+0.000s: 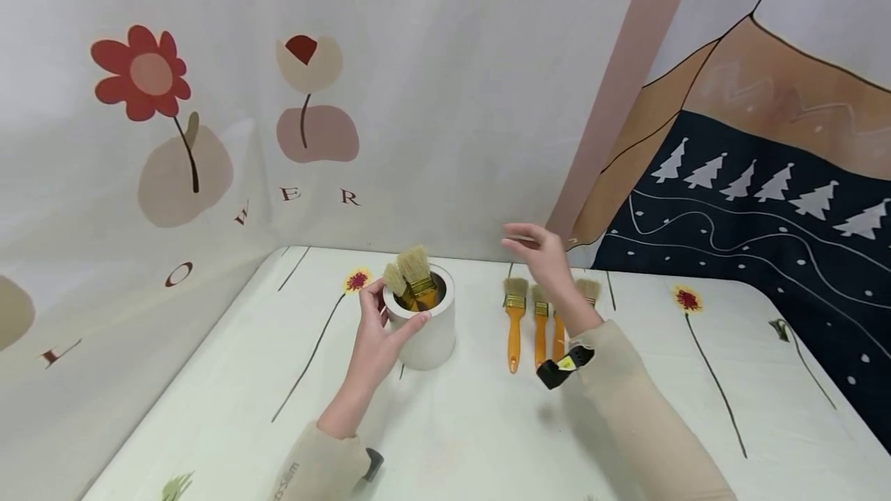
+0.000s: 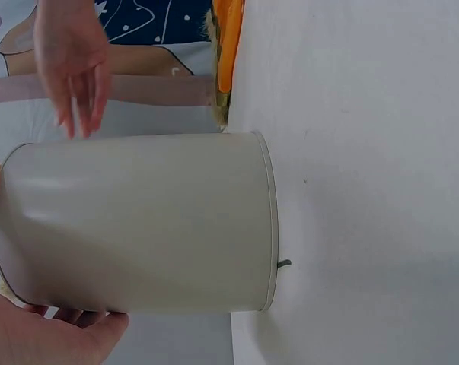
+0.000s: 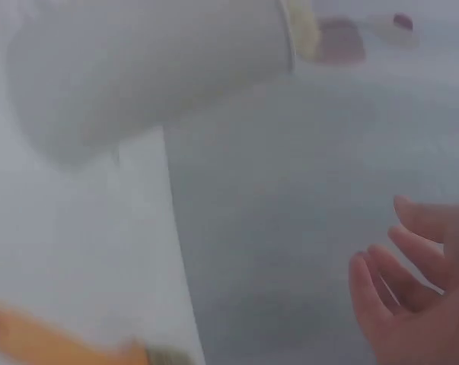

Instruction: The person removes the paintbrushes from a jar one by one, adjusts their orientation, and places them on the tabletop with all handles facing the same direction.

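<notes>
A white cylindrical container (image 1: 433, 342) stands upright on the table, and my left hand (image 1: 377, 342) grips it near the rim, thumb at the front and fingers on the left side. Two paintbrushes (image 1: 416, 267) stick out of its top, bristles up. My right hand (image 1: 548, 260) is in the air above the back of the table, holding nothing, its fingers loosely bent. Beneath that arm several paintbrushes (image 1: 514, 319) with orange handles lie side by side, bristles toward the back; the forearm partly covers them. In the left wrist view the container (image 2: 138, 220) fills the middle.
A white cloth with printed flowers covers the table (image 1: 473, 439). Behind it hangs a pale fabric wall (image 1: 445, 138) with printed flowers and letters. On the right the fabric has a dark panel (image 1: 752, 246) with white trees.
</notes>
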{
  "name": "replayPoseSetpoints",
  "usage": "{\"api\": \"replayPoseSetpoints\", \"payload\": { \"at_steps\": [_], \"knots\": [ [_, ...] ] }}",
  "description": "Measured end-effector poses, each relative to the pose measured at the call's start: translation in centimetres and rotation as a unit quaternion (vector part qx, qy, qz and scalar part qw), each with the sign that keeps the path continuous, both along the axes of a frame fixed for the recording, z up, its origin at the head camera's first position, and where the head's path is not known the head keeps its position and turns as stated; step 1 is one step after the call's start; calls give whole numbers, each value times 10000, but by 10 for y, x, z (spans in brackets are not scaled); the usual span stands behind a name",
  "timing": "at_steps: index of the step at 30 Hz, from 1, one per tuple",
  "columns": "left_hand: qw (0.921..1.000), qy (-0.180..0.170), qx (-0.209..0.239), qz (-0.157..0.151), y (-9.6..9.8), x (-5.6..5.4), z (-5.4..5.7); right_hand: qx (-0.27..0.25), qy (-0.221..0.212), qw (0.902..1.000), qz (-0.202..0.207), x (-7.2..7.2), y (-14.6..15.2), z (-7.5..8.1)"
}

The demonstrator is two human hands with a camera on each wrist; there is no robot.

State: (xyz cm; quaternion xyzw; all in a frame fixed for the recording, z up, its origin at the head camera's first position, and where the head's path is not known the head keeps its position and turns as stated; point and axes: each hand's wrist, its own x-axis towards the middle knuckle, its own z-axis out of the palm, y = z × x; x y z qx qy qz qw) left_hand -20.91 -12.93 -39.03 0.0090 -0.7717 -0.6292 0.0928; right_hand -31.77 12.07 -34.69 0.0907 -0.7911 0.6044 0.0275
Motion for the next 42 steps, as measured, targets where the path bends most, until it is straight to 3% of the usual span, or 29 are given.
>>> {"api": "replayPoseSetpoints", "payload": {
  "at_steps": [7,13,20,26,34,42],
  "knots": [
    [10000,8,-33,-41,1,1,0,-366,-128,9934,1081,15,-54,9],
    [9999,83,19,-83,2,1,0,-147,6,9849,1725,20,-85,10],
    [9999,103,-2,-132,2,2,-1,666,644,9854,1430,20,-99,7],
    [9997,130,9,-198,3,2,-2,932,590,9853,1305,25,-92,12],
    [9998,155,-23,-135,-1,1,2,32,887,9874,1307,27,-83,33],
    [9999,81,17,-135,-2,-1,0,-1207,1241,9822,725,27,-65,64]
  ]
}}
